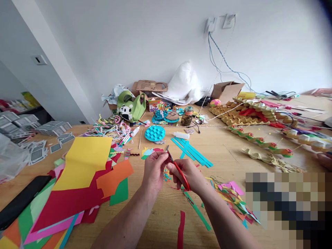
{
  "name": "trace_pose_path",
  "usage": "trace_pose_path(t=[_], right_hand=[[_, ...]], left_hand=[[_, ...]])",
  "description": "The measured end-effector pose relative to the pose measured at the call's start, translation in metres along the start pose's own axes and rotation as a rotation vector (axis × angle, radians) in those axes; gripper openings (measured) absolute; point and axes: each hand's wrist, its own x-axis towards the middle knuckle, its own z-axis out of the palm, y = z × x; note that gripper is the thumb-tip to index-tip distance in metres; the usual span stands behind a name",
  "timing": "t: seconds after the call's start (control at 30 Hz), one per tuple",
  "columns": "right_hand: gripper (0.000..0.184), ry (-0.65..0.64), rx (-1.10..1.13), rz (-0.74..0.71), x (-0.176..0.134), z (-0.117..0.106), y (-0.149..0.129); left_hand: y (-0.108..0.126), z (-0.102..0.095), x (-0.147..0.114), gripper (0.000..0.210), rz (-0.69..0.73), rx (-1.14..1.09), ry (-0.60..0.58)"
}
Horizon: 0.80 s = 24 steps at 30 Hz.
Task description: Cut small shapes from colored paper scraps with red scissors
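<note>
Red-handled scissors (178, 170), blades up, above table

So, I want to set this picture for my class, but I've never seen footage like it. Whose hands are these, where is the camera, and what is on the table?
There is no machine here: a person wears a camera on the head, looking forward and down, so the two bare arms belong to the wearer. The right hand holds red-handled scissors; the left hand meets their tip, pinching something too small to tell. On the wooden table lie sheets of coloured paper, with a yellow sheet on top, blue paper strips, a blue folded paper disc, a small glue bottle, a green panda bag and paper offcuts.
</note>
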Motion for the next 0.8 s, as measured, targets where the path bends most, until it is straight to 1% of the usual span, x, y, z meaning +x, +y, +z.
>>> trace_pose_path(t=[0.23,0.43,0.8], right_hand=[[0.05,-0.004,-0.005,-0.001,-0.0006,-0.0019,0.0006],[0.048,-0.008,-0.002,-0.015,-0.0004,-0.0022,0.0019],[0.05,-0.031,-0.02,0.011,-0.0012,-0.0042,0.0009]], left_hand=[[0.001,0.0002,-0.0004,0.017,-0.004,-0.006,-0.013],[0.0028,0.0005,0.0002,0.017,-0.003,0.004,0.02],[0.0032,0.0003,0.0011,0.017,0.001,0.03,-0.004]])
